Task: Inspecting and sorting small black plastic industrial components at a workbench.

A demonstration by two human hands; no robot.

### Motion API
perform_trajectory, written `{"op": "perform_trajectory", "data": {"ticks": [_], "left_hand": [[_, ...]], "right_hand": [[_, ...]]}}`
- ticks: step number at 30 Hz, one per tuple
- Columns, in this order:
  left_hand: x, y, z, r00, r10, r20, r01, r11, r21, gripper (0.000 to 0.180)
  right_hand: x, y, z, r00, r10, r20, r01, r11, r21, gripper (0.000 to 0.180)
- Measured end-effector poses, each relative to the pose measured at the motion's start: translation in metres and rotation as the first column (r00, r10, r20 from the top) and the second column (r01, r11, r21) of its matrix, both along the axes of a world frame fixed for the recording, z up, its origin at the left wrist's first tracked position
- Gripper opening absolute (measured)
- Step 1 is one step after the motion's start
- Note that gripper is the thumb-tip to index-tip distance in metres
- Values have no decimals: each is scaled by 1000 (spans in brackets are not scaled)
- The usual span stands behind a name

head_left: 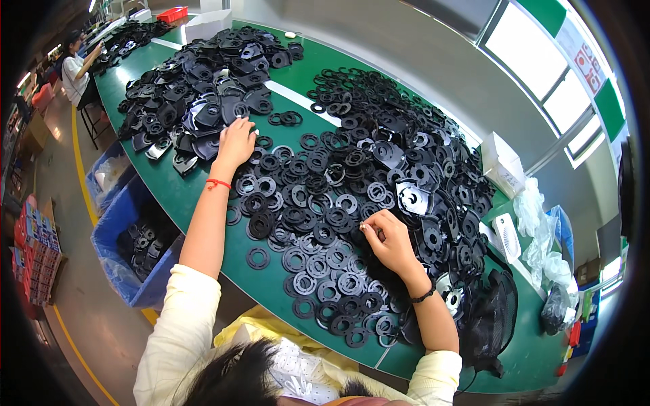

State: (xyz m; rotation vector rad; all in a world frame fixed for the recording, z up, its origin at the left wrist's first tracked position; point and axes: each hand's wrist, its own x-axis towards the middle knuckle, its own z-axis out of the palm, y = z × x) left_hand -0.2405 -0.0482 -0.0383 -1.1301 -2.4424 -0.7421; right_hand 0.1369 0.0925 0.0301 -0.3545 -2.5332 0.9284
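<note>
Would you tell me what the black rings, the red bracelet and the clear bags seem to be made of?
The black rings: probably moulded plastic, satin finish, judging by their crisp edges and soft sheen, though rubber is possible. The red bracelet: likely matte cord, as it looks thin and knotted. The clear bags: apparently thin, glossy plastic film, since they're see-through and crumpled.

Left arm stretched forward, left hand palm down; right arm bent, right hand closer in, half-curled.
</note>
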Motion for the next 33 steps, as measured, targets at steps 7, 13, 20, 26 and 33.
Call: {"op": "perform_trajectory", "data": {"ticks": [7, 13, 20, 26, 33], "left_hand": [[-38, -11, -3, 997, -75, -27, 79, 976, 201, 21], [-16, -3, 5, 982, -178, -66, 187, 967, 174, 15], [7, 12, 1, 957, -285, -64, 290, 951, 107, 19], [25, 25, -2, 934, -356, 39, 353, 933, 66, 23], [59, 45, 5, 886, -462, 47, 458, 886, 70, 28]], "right_hand": [[0, 1, -1, 1000, 16, -2, -16, 1000, -2, 8], [-1, 2, -1, 1000, 30, 0, -30, 999, 23, 8], [-1, 1, -3, 999, 32, 4, -32, 999, 15, 8], [-1, 1, -3, 999, 34, 9, -35, 999, 34, 8], [-2, 2, -4, 999, 33, 17, -34, 999, 32, 8]]}}
